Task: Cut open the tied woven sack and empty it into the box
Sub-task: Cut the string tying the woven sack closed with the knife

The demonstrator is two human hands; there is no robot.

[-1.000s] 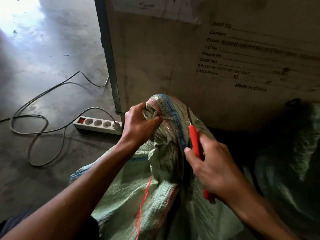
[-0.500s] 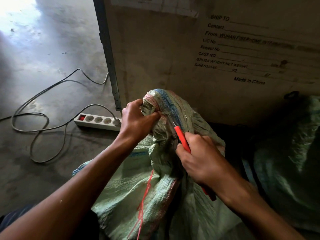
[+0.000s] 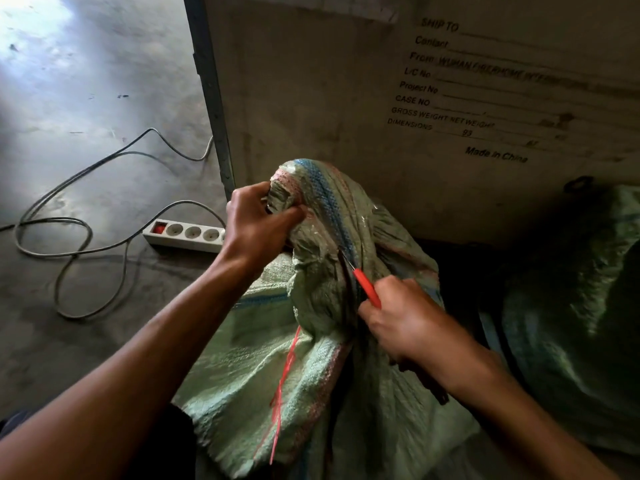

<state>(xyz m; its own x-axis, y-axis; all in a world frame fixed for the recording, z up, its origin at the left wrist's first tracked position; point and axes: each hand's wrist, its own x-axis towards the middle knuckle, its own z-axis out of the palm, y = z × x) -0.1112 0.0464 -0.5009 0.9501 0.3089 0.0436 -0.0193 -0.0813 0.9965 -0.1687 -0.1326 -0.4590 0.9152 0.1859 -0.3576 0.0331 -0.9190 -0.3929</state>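
A pale green woven sack point(image 3: 249, 368) with blue and pink stripes stands in front of me, its neck bunched up at the top. My left hand point(image 3: 258, 225) grips that bunched neck. My right hand point(image 3: 407, 323) is closed on a red-handled cutter point(image 3: 365, 287), whose dark tip presses into the folds just below the neck. A loose red string point(image 3: 284, 379) hangs down the sack's front. Behind the sack rises the side of a large box point(image 3: 311, 81) printed with shipping text.
A white power strip point(image 3: 187, 233) with a grey cable point(image 3: 79, 209) looped beside it lies on the concrete floor to the left. A second green sack point(image 3: 571, 323) sits in shadow at the right. A metal strip point(image 3: 211, 95) runs down the box's corner.
My right hand has drawn the cutter down and toward me along the sack's folds. My left hand keeps its hold on the neck.
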